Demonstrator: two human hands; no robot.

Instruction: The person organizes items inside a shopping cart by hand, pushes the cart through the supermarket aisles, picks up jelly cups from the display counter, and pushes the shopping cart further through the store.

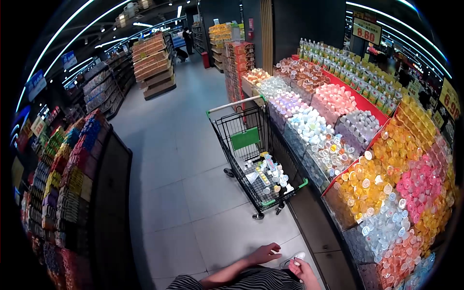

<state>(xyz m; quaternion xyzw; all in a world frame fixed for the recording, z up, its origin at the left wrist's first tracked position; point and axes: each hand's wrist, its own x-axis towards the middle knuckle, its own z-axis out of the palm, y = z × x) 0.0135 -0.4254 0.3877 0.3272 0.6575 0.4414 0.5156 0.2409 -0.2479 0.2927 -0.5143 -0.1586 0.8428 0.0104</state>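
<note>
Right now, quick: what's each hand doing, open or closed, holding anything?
Left hand: open, loosely curled, nothing visible in it.
Right hand: curled in; cannot tell whether it's closed on something.

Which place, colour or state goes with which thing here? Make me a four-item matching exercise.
1. shopping cart
2. left hand
3. bottles
4. clothing

A. black with pale stripes
B. in rows at the back of the right-hand display
C. on the floor, small goods inside
D. low in view, loosely curled

Pairs: 1-C, 2-D, 3-B, 4-A
</note>
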